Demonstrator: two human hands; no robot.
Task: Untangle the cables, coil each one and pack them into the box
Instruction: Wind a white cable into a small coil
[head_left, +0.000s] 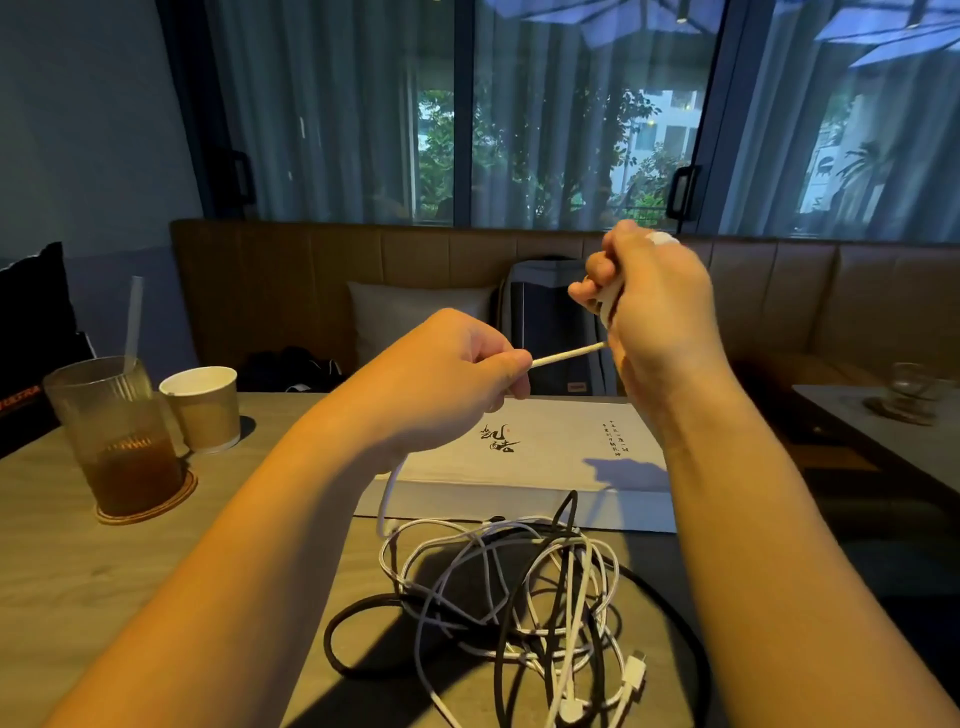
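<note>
A white cable (569, 355) runs taut between my two raised hands. My left hand (467, 364) pinches it, and from that hand it drops to the table. My right hand (649, 301) grips loops of the same cable wound around its fingers. Below them on the table lies a tangle of white and black cables (498, 597), with white plugs at its lower right. A flat white box (545, 457) with dark printed characters lies just behind the tangle.
At the left stand a ribbed glass of brown drink (117, 431) with a straw on a coaster and a paper cup (205, 408). A bench seat with a cushion (410, 317) runs behind the table. A second table with a glass (906, 389) is at the right.
</note>
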